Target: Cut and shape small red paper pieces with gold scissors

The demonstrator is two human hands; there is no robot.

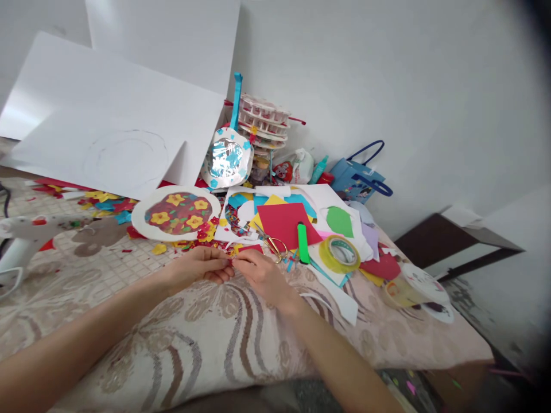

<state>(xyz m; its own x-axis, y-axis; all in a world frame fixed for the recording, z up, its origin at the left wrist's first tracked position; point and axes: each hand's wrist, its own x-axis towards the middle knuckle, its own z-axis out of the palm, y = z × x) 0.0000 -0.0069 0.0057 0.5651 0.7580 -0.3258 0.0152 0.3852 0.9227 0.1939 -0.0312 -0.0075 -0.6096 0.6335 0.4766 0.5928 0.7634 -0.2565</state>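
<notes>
Both hands meet over the patterned cloth near the middle of the table, fingertips almost touching. My left hand (202,265) is closed in a pinch, and my right hand (262,274) pinches from the other side. A tiny red piece (231,261), probably paper, shows between the fingertips; the fingers cover most of it. Just beyond them lie gold-handled scissors (275,248) and small red and yellow paper flowers (207,229). A white oval frame (142,215) with yellow flowers on a red centre is behind my left hand.
A glue gun (21,244) stands at left. Right of the hands lie a green cutter (303,244), yellow tape (340,254) and red paper (286,223). Behind are white boards (107,109), a blue-handled mirror-like piece (227,158), a tiered white structure (263,123) and a blue bag (357,178).
</notes>
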